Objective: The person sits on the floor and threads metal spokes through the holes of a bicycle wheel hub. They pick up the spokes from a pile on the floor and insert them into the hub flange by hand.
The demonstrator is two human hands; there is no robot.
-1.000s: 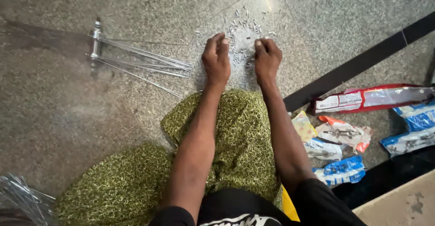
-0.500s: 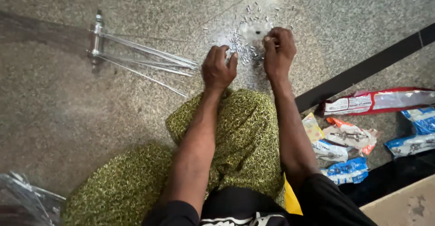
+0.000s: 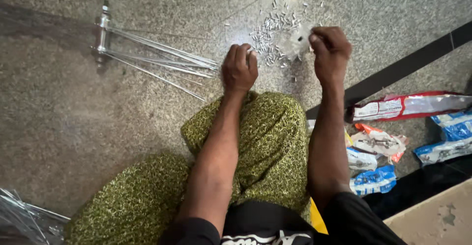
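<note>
Small metal nipples (image 3: 275, 33) scattered on stone floor (image 3: 59, 122), between both hands. Left hand (image 3: 239, 69) curled shut, contents hidden, touching spoke tips. Right hand (image 3: 330, 48) pinching clear plastic bag (image 3: 298, 42). Judgement: pick singly, keep pile together. Spokes (image 3: 162, 60) fan from hub (image 3: 102, 33) at left. Packets (image 3: 378, 144) lie right, clear of work.

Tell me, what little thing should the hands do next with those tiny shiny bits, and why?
Probably the left hand should bring a thin silver metal spoke toward the right hand. That hand is pinched closed right over the pile of tiny silver metal pieces on the speckled stone floor, and the spokes end beside the left hand.
</note>
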